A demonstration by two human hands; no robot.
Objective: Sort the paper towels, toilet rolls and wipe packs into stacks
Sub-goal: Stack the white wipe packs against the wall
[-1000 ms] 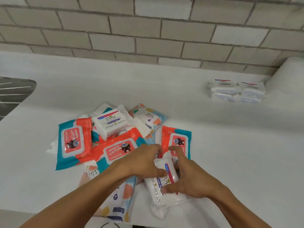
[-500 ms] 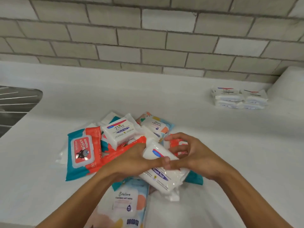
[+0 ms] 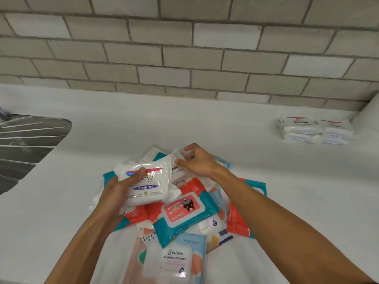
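Left grip (image 3: 121,189) is now holding the Dove pack (image 3: 147,181) alone, lifted up. Right grip (image 3: 196,160), spread, is reaching for a second white pack (image 3: 178,173). Both are probably going to the far-right stack (image 3: 313,130).

I am at what looks like a kitchen counter. The white worktop (image 3: 127,128) in front of me runs back to a wall (image 3: 184,58) of pale grey brick-shaped tiles. On my left a ribbed steel draining board (image 3: 26,140), the kind beside a sink, is set into it. Household wipe packs (image 3: 182,210) lie heaped on the worktop.
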